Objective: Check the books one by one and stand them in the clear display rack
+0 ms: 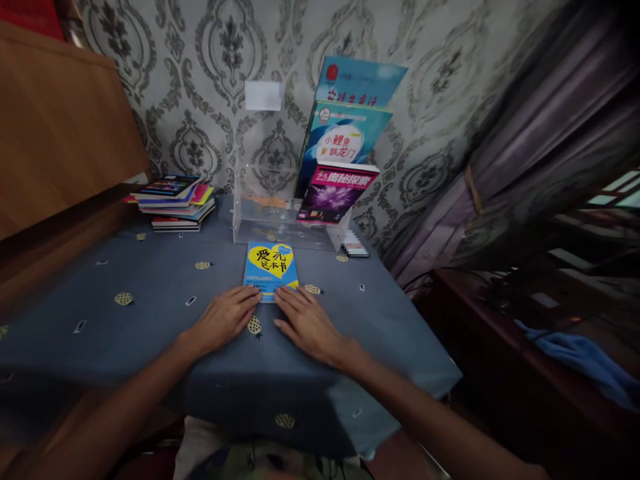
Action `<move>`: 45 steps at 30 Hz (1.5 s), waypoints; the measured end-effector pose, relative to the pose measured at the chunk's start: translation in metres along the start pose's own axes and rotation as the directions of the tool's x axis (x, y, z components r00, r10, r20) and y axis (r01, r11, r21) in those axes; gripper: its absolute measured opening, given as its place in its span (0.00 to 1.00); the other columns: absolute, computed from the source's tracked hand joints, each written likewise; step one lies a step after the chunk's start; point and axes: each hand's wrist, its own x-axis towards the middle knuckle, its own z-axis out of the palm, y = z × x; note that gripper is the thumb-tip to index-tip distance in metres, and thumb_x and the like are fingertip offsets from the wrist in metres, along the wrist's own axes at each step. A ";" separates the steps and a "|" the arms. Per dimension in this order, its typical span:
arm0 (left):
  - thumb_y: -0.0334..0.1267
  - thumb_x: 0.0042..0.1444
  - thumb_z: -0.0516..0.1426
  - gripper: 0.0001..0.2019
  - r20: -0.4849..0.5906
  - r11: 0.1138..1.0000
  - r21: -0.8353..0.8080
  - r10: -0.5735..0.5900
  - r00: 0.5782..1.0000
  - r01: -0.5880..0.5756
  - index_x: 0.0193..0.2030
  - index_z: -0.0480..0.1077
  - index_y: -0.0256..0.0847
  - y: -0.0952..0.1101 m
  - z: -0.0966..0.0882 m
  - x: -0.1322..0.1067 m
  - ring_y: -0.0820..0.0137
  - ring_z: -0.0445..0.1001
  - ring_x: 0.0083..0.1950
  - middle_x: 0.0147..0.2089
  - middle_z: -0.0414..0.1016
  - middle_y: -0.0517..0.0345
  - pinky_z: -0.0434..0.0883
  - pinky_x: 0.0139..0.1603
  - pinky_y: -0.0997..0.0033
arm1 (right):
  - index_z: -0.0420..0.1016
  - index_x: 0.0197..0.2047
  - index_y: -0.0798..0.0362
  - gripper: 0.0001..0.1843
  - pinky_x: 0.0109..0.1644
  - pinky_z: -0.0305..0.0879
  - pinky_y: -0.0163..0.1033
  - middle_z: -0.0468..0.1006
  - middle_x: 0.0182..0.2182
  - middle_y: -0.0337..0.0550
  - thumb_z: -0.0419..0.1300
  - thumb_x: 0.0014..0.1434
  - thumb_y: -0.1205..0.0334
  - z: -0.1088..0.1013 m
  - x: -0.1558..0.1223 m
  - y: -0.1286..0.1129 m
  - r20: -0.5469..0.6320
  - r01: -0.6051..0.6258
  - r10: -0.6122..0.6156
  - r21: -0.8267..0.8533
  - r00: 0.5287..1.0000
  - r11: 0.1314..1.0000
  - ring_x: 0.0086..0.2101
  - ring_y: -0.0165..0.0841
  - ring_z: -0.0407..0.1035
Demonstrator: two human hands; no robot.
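Observation:
A small blue book (270, 270) with a yellow heart on its cover lies flat on the table, in front of a clear acrylic book stand (265, 230). My left hand (225, 317) rests with its fingertips on the book's lower left corner. Opposite it, my right hand (307, 323) touches the lower right part of the cover, its fingers stretched out and the thumb apart. Neither hand is wrapped around the book. On the stand's right side lean a magenta book (337, 193), a teal book (345, 137) and a blue book (357, 80), one behind another.
A stack of books (177, 203) sits at the back left, beside a wooden panel (65, 127). A blurred phone-like object (355, 245) lies right of the stand. The blue-grey tablecloth (165, 333) hangs over the front edge. A purple curtain (465, 173) and a dark cabinet (480, 320) are at right.

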 end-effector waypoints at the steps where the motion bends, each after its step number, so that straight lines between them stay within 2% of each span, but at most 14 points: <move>1: 0.34 0.68 0.50 0.16 -0.011 1.000 -0.007 0.006 1.000 -0.006 0.58 0.72 0.38 -0.001 0.001 0.000 0.62 0.75 0.59 0.58 0.77 0.49 0.75 0.59 0.58 | 0.63 0.68 0.59 0.28 0.71 0.53 0.57 0.66 0.66 0.57 0.51 0.70 0.53 0.004 0.008 -0.008 0.011 -0.004 0.004 0.021 1.000 1.000 0.67 0.44 0.57; 3: 0.33 0.67 0.50 0.16 -0.024 1.000 -0.020 0.023 0.999 -0.023 0.58 0.72 0.37 -0.002 0.001 0.000 0.62 0.76 0.58 0.58 0.77 0.48 0.75 0.59 0.59 | 0.57 0.70 0.62 0.33 0.72 0.52 0.55 0.62 0.68 0.61 0.52 0.69 0.51 0.013 0.020 -0.017 0.023 -0.018 0.017 0.061 1.000 0.998 0.68 0.45 0.54; 6: 0.32 0.67 0.51 0.16 -0.029 0.999 -0.014 0.038 0.999 -0.038 0.58 0.71 0.37 -0.003 0.002 -0.001 0.63 0.76 0.58 0.58 0.77 0.48 0.75 0.59 0.60 | 0.52 0.73 0.63 0.37 0.72 0.51 0.56 0.57 0.70 0.62 0.52 0.69 0.49 0.026 0.027 -0.015 0.018 -0.025 0.024 0.104 1.000 0.994 0.70 0.46 0.48; 12: 0.33 0.68 0.50 0.16 -0.027 0.999 0.014 0.030 0.999 -0.030 0.58 0.72 0.39 -0.002 0.000 -0.001 0.63 0.76 0.59 0.59 0.77 0.50 0.75 0.59 0.60 | 0.49 0.74 0.58 0.37 0.73 0.48 0.58 0.54 0.71 0.59 0.50 0.70 0.46 0.031 0.006 0.012 -0.011 -0.099 0.101 0.111 0.995 0.989 0.71 0.45 0.45; 16: 0.33 0.68 0.50 0.17 -0.047 0.999 0.009 0.051 0.998 -0.051 0.58 0.72 0.39 -0.003 0.003 -0.004 0.63 0.76 0.58 0.59 0.77 0.49 0.75 0.59 0.60 | 0.48 0.74 0.56 0.36 0.73 0.49 0.58 0.52 0.72 0.58 0.48 0.71 0.46 0.026 -0.003 0.015 -0.002 -0.139 0.140 0.093 0.990 0.986 0.71 0.45 0.43; 22: 0.35 0.68 0.49 0.18 -0.063 0.999 -0.020 0.038 0.997 -0.039 0.60 0.71 0.41 -0.006 0.009 -0.006 0.62 0.75 0.60 0.60 0.76 0.49 0.75 0.59 0.57 | 0.50 0.73 0.60 0.36 0.72 0.49 0.58 0.52 0.71 0.61 0.51 0.70 0.49 0.023 -0.001 0.010 0.008 -0.158 0.157 0.069 0.987 0.985 0.71 0.45 0.43; 26: 0.34 0.68 0.49 0.17 -0.052 0.999 -0.008 0.044 0.998 -0.045 0.60 0.71 0.40 -0.003 0.005 -0.004 0.61 0.76 0.59 0.60 0.76 0.48 0.75 0.59 0.56 | 0.53 0.72 0.63 0.35 0.72 0.50 0.59 0.54 0.70 0.63 0.50 0.70 0.49 0.020 0.000 0.009 0.016 -0.165 0.165 0.071 0.986 0.984 0.71 0.46 0.44; 30: 0.33 0.68 0.50 0.17 -0.022 1.000 0.018 0.023 0.999 -0.023 0.60 0.71 0.40 0.002 0.001 -0.002 0.61 0.75 0.59 0.60 0.76 0.47 0.75 0.58 0.56 | 0.54 0.72 0.60 0.33 0.72 0.49 0.59 0.58 0.69 0.59 0.48 0.71 0.50 0.019 -0.002 0.010 -0.007 -0.155 0.155 0.067 0.988 0.986 0.70 0.44 0.47; 35: 0.35 0.68 0.51 0.14 0.031 1.000 -0.023 0.005 1.000 -0.004 0.56 0.73 0.41 0.003 -0.012 0.010 0.62 0.77 0.53 0.55 0.78 0.50 0.75 0.54 0.58 | 0.57 0.71 0.57 0.33 0.72 0.49 0.60 0.60 0.69 0.57 0.43 0.72 0.46 0.018 0.007 0.032 0.001 -0.204 0.205 0.087 0.979 0.975 0.69 0.43 0.50; 38: 0.37 0.69 0.51 0.13 0.088 0.991 -0.130 0.007 0.996 0.005 0.50 0.76 0.42 -0.008 -0.017 0.024 0.64 0.77 0.49 0.48 0.79 0.52 0.75 0.51 0.61 | 0.59 0.70 0.58 0.33 0.72 0.49 0.58 0.60 0.69 0.57 0.43 0.72 0.45 0.021 0.024 0.057 0.042 -0.256 0.253 0.120 0.967 0.959 0.69 0.43 0.50; 40: 0.38 0.69 0.50 0.14 0.109 0.983 -0.179 -0.010 0.994 0.030 0.51 0.76 0.41 -0.022 -0.014 0.035 0.64 0.75 0.50 0.48 0.78 0.51 0.74 0.52 0.61 | 0.59 0.70 0.56 0.33 0.71 0.50 0.57 0.59 0.69 0.56 0.43 0.72 0.45 0.024 0.038 0.076 0.042 -0.280 0.276 0.151 0.960 0.948 0.69 0.42 0.52; 45: 0.40 0.69 0.50 0.17 0.126 0.976 -0.183 -0.097 0.987 0.120 0.59 0.72 0.43 -0.071 0.014 0.062 0.61 0.69 0.61 0.60 0.71 0.48 0.68 0.63 0.54 | 0.61 0.69 0.59 0.31 0.71 0.53 0.54 0.60 0.69 0.58 0.47 0.70 0.50 0.035 0.072 0.114 0.008 -0.292 0.297 0.219 0.955 0.931 0.68 0.43 0.55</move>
